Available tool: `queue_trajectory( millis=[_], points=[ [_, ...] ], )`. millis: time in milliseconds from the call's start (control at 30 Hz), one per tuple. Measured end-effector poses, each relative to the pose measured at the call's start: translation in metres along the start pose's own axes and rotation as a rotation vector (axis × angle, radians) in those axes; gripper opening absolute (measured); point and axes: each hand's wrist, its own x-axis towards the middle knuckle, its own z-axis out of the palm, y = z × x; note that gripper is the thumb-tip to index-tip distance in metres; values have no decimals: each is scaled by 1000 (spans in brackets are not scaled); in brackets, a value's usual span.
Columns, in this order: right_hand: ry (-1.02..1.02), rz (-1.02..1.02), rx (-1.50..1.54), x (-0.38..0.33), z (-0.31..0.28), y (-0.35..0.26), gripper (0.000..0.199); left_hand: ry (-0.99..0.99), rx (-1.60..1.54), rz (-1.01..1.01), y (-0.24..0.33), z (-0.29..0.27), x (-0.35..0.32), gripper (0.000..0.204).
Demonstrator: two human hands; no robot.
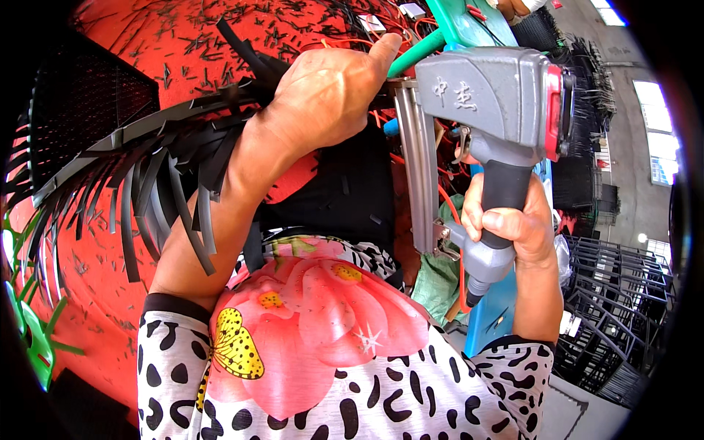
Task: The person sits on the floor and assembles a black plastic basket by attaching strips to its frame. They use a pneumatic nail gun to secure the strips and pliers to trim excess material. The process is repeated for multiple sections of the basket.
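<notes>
Nailer (480, 99) clasped in right hand (522, 220); left hand (323, 92), hold unclear; scraps (167, 71) strew red surface (106, 330).

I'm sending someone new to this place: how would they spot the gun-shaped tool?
From the red surface, look right to the person's right hand. It grips the gun-shaped tool by its black handle. Its bulky grey head with a red-trimmed end sets it apart from the slim green bar nearby.
</notes>
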Motion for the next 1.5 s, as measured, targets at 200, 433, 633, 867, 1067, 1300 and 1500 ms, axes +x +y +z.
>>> queue_trajectory(
  millis=[200, 433, 633, 867, 1067, 1300, 1500],
  points=[
    [-18, 5, -103, 0, 2, -8, 16, 20, -5, -11, 0, 4, -4, 76],
    [-12, 9, -151, -1, 8, -6, 17, 3, 14, -75, 1, 6, 0, 80],
    [124, -93, 22, -6, -4, 0, 19, -66, -23, -134, 1, 3, -4, 78],
    [361, -263, -32, 24, -118, 30, 23, -140, -51, -180, 6, -1, -3, 77],
    [773, 192, -870, 118, -212, 91, 54, -150, -125, -212, 12, -16, 1, 68],
    [770, 451, -988, 159, -213, 103, 60, -158, -89, -242, 15, -14, 16, 30],
    [805, 96, -806, 113, -316, 140, 88, -143, -121, -328, 4, -9, 19, 37]
  ],
)
